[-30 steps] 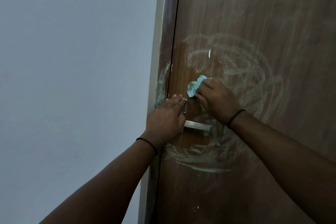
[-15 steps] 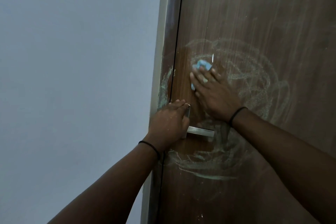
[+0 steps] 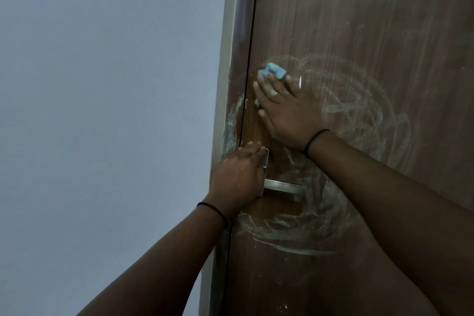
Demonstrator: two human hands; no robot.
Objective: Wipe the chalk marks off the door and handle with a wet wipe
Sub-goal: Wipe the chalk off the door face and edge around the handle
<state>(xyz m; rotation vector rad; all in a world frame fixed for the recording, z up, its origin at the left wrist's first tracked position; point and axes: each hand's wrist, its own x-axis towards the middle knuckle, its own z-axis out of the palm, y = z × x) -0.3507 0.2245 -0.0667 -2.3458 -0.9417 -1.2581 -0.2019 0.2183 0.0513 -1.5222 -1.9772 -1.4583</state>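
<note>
A brown wooden door [image 3: 359, 20] carries pale swirling chalk marks [image 3: 359, 110] around its metal handle [image 3: 282, 188]. My right hand [image 3: 287, 110] lies flat with straight fingers and presses a crumpled light-blue wet wipe [image 3: 273, 72] against the door, above the handle near the door's left edge. The wipe sticks out past the fingertips. My left hand [image 3: 238, 177] grips the inner end of the handle and its plate, and hides that part. More chalk smears run below the handle [image 3: 295, 244].
The door frame [image 3: 230, 84] to the left of the door also bears chalk smudges at handle height [image 3: 232, 123]. A plain pale wall [image 3: 102, 110] fills the left half of the view.
My right hand has slid the wipe up the door, from just above the handle to higher near the left edge, and its fingers have flattened. The left hand stays on the handle.
</note>
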